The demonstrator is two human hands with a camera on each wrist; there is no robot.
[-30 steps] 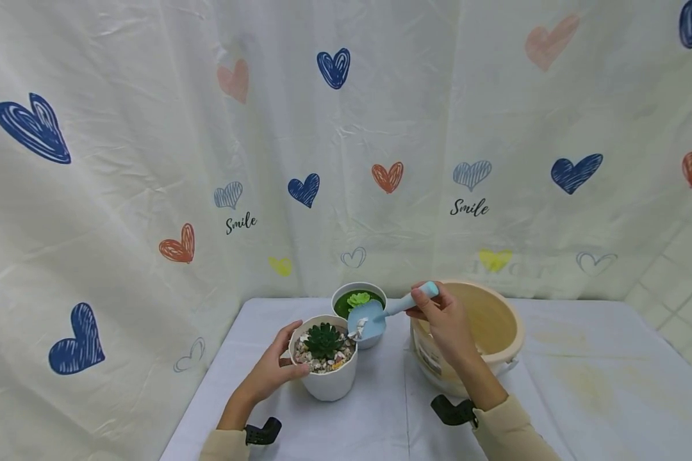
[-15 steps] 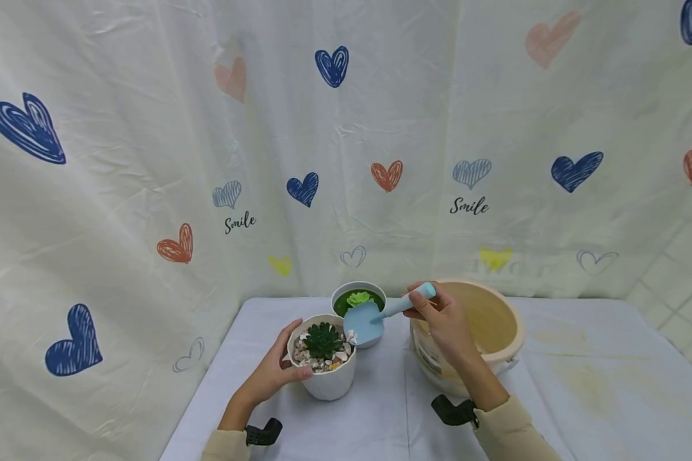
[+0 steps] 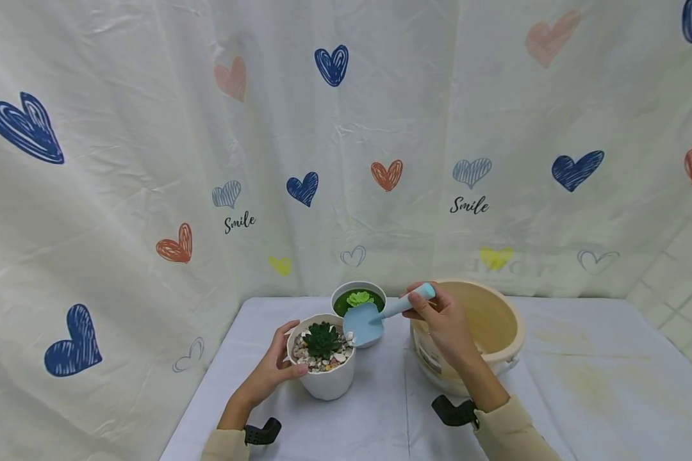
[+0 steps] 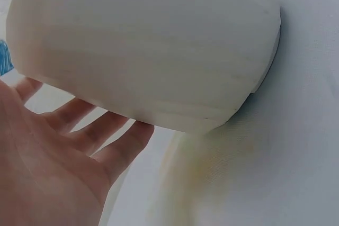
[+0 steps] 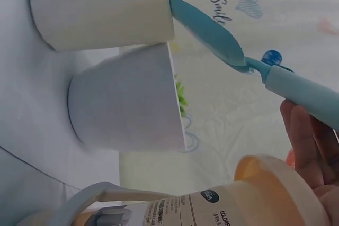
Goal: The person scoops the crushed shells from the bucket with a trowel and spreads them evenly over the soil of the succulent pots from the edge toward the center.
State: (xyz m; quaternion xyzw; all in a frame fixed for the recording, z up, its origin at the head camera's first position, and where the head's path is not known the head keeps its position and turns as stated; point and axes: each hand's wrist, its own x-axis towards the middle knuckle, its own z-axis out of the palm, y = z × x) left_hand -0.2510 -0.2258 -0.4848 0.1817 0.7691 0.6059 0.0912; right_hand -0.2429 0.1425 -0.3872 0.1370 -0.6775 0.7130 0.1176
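Blue shovel (image 3: 364, 323), gripped by the right hand (image 3: 446, 326), has tipped its stones (image 3: 350, 339) to the rim of the front pot (image 3: 330, 387), mid-pour I judge; the left hand (image 3: 275, 368) grips that pot

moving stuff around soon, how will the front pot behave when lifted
The front pot is probably heavy for its size, given the stones inside. It looks smooth and stiff-sided, so it may slip slightly but shouldn't dent. The stones look loose, so tilting could spill some.
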